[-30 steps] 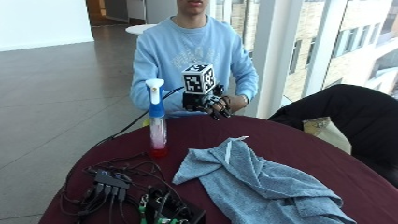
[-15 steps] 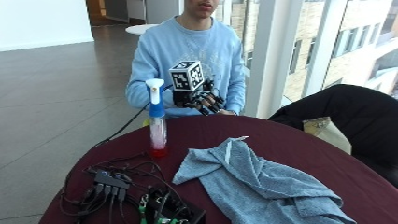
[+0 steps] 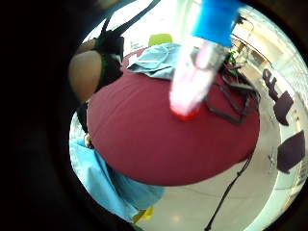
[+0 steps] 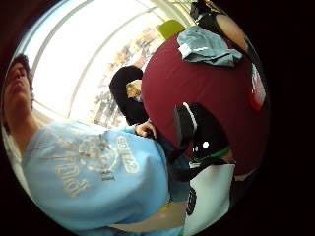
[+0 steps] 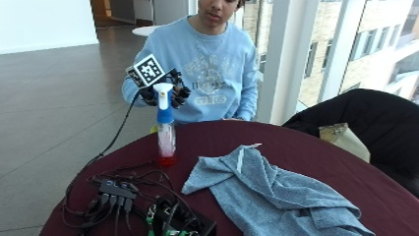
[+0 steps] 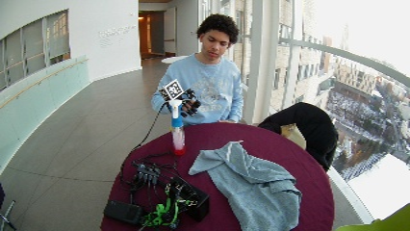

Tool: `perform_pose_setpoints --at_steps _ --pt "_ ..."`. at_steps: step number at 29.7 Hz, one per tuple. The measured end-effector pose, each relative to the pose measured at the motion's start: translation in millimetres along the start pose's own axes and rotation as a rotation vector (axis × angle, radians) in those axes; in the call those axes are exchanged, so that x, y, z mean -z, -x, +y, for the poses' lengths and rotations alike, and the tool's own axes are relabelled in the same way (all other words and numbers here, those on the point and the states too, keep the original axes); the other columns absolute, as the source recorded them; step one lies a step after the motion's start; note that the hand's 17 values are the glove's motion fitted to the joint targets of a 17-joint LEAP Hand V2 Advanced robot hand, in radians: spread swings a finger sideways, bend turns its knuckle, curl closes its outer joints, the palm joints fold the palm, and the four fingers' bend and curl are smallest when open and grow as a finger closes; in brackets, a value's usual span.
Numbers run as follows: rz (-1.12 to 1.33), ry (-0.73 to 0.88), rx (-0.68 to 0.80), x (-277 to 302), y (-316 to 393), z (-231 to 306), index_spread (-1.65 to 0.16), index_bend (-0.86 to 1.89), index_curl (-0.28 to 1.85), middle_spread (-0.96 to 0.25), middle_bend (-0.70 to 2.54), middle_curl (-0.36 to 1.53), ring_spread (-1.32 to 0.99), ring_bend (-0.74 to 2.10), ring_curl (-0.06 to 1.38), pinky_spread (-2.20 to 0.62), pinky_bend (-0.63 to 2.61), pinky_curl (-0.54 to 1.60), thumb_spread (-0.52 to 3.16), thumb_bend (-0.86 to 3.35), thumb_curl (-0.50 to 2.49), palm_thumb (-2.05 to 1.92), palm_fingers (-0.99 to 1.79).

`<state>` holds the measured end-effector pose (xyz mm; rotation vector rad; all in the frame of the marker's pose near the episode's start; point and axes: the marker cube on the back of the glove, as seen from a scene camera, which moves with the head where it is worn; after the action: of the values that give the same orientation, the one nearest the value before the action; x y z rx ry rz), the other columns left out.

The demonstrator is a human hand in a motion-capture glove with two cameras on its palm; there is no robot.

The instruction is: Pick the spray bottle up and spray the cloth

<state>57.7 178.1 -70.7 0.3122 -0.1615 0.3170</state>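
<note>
A person in a light blue sweatshirt (image 5: 209, 64) is sitting at a round worktop (image 5: 314, 152) draped in dark red, raising the gloved right hand (image 5: 164, 93) to chest height just behind the head of the spray bottle (image 5: 165, 132). The hand's fingers are spreading in a relaxed curl on either side of the white trigger head; they are gripping nothing, and whether any fingertip is touching the nozzle cannot be told from the outside view. The bottle is standing upright on the worktop directly below and in front of the hand, its blue collar sitting above a clear body that is holding a little red liquid at the base. In the little-finger-side palm view the bottle (image 3: 197, 72) is filling much of the scene, close to the palm. Below the hand, nearer the camera, a tangle of black cables and adapters (image 5: 114, 191) is lying on the worktop. To the side of the bottle, away from the hand, a grey-blue cloth (image 5: 275, 196) is lying crumpled and spread across the worktop, apart from the bottle. Beyond the cloth, a black chair (image 5: 367, 123) is standing at the worktop's edge by the window.
</note>
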Motion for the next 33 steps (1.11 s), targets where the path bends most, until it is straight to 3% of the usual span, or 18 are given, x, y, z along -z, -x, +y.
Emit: perform_pose_setpoints --at_steps 8,14,19,25,33 --pt "-0.315 -0.115 -0.189 10.8 -49.0 0.3 -0.37 0.12 0.23 -0.06 0.26 0.37 -0.03 0.39 0.3 0.14 0.33 0.33 1.2 0.12 0.33 0.69 0.72" --pt "-0.376 -0.167 -0.32 6.2 -88.1 -15.1 -0.36 0.12 0.24 -0.06 0.26 0.38 -0.02 0.38 0.31 0.14 0.32 0.33 1.2 0.09 0.34 0.7 0.73" --pt "-0.453 -0.271 -0.378 -0.7 -114.1 -36.7 -0.36 0.11 0.24 -0.05 0.25 0.39 -0.02 0.37 0.31 0.14 0.34 0.34 1.2 0.07 0.34 0.71 0.72" --pt "-0.617 -0.283 -0.451 -13.0 -129.3 -60.7 -0.36 0.09 0.22 -0.04 0.24 0.39 -0.01 0.36 0.32 0.14 0.38 0.36 1.18 0.03 0.34 0.7 0.67" --pt "-0.659 -0.247 -0.444 -23.0 -135.3 -93.5 -0.36 0.11 0.22 -0.04 0.25 0.4 0.0 0.33 0.32 0.16 0.39 0.36 1.11 -0.05 0.32 0.63 0.64"
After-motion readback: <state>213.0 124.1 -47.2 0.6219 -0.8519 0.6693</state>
